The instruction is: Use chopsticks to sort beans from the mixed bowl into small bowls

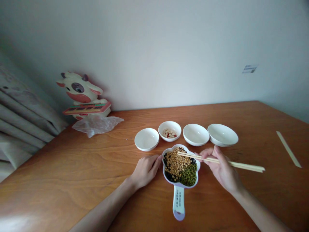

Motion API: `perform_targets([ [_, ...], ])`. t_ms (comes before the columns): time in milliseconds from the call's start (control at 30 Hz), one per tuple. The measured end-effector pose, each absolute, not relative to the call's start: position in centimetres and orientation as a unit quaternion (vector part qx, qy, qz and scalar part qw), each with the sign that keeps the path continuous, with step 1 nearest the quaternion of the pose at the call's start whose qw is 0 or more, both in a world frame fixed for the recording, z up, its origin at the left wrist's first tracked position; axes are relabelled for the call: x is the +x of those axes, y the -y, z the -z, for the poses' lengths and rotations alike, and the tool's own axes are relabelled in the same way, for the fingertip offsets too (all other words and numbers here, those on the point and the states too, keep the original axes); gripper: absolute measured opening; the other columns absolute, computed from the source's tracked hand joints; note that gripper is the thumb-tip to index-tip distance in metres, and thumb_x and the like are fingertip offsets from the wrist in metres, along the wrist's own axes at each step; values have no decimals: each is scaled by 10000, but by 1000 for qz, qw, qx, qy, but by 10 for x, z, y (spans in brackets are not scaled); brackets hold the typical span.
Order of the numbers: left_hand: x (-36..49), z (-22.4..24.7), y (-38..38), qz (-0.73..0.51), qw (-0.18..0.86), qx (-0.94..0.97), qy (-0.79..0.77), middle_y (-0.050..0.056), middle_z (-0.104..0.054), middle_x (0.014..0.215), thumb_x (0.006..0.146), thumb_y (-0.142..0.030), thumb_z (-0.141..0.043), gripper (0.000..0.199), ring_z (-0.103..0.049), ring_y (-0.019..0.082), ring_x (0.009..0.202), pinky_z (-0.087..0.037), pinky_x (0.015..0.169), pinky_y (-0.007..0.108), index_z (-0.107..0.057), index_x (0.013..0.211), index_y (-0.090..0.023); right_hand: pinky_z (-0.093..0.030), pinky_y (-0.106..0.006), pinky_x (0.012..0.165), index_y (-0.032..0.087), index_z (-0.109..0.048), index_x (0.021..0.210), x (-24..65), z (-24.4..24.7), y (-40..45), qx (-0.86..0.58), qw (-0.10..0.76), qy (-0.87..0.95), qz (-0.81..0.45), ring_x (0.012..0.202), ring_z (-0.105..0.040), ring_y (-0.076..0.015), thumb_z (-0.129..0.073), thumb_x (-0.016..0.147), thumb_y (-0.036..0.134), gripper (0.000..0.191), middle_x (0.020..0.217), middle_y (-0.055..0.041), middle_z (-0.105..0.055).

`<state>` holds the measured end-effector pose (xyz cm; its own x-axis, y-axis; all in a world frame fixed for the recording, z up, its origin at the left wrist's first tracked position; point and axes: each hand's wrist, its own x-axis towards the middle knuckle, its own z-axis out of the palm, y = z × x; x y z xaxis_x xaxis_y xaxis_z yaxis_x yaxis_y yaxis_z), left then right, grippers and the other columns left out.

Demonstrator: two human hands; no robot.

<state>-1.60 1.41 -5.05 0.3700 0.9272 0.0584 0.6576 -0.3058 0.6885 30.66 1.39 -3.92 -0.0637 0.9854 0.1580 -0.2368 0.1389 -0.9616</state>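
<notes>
On my feed, the white flower-shaped plastic scoop (179, 202) sits at lower centre on the orange-brown wooden counter (72, 167), heaped with yellow soybeans (175, 164), green mung beans (188, 175) and black beans (169, 175). The right grip (222, 169) is pressed together, pinching pale wooden chopsticks (241, 165), their tips above the soybeans. The left grip (146, 170) lies against the scoop's rim, pinching nothing I can see. The beans remain heaped there; above, a round white bowl (169, 123) holds pale red-flecked flakes (169, 133).
</notes>
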Motion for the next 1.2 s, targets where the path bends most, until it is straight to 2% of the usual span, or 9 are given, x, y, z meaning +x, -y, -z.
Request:
perform_targets([
  [67, -17, 49, -13, -234, 304, 773, -506, 47, -709, 869, 1198, -501, -300, 514, -633, 195, 756, -442, 742, 314, -575, 876, -208, -573, -460, 1102, 264, -830, 835, 309, 41, -1, -385, 573, 484, -537, 995, -751, -276, -499, 1104, 626, 559, 841, -60, -749],
  [267, -19, 37, -8, -227, 299, 807, -457, 32, -713, 919, 1104, -454, -538, 272, -623, 192, 766, -436, 710, 305, -635, 1053, -205, -602, -415, 1024, 277, -832, 841, 322, 41, 20, -410, 560, 469, -546, 963, -748, -268, -457, 1108, 620, 574, 895, -70, -761],
  [367, -18, 37, -9, -232, 306, 797, -467, 28, -713, 913, 1117, -432, -515, 264, -621, 183, 754, -430, 698, 298, -629, 1049, -204, -567, -382, 1021, 280, -834, 871, 333, 35, 16, -428, 540, 517, -507, 1028, -719, -272, -411, 1133, 599, 591, 949, -77, -746],
  [433, -17, 39, -11, -236, 298, 796, -472, 21, -686, 847, 1126, -441, -499, 313, -581, 171, 703, -398, 660, 294, -598, 949, -202, -539, -365, 989, 280, -832, 872, 340, 28, 5, -430, 529, 567, -462, 1025, -694, -270, -378, 1145, 601, 619, 954, -82, -736],
  [567, -13, 41, -15, -237, 275, 811, -459, 20, -607, 748, 1159, -433, -407, 457, -526, 162, 667, -366, 652, 307, -473, 769, -204, -501, -395, 873, 280, -810, 851, 344, 8, -32, -377, 489, 663, -425, 859, -634, -267, -271, 1151, 650, 719, 783, -71, -664],
  [633, -10, 41, -17, -235, 276, 813, -456, 23, -610, 760, 1166, -414, -381, 449, -531, 162, 668, -370, 657, 313, -460, 775, -207, -477, -402, 767, 266, -794, 798, 340, 0, -54, -357, 463, 690, -427, 746, -587, -247, -269, 1140, 686, 753, 783, -70, -665],
  [767, -6, 42, -22, -222, 268, 820, -455, 28, -631, 792, 1174, -402, -361, 416, -544, 168, 677, -360, 653, 325, -472, 820, -213, -435, -396, 650, 258, -774, 761, 331, -2, -80, -341, 451, 693, -448, 676, -548, -242, -265, 1128, 711, 774, 755, -74, -671],
  [933, -7, 44, -25, -220, 277, 818, -454, 21, -609, 769, 1183, -404, -358, 437, -527, 165, 673, -362, 655, 331, -467, 805, -212, -453, -394, 685, 264, -767, 791, 327, 16, -70, -344, 437, 698, -452, 703, -565, -246, -191, 1119, 742, 817, 754, -65, -653],
  [1200, -10, 42, -20, -213, 295, 813, -455, 16, -592, 791, 1197, -421, -344, 446, -539, 171, 709, -372, 695, 328, -459, 820, -214, -490, -414, 802, 277, -726, 875, 312, 32, -42, -307, 409, 723, -465, 825, -624, -277, -158, 1130, 705, 756, 843, -68, -664],
])
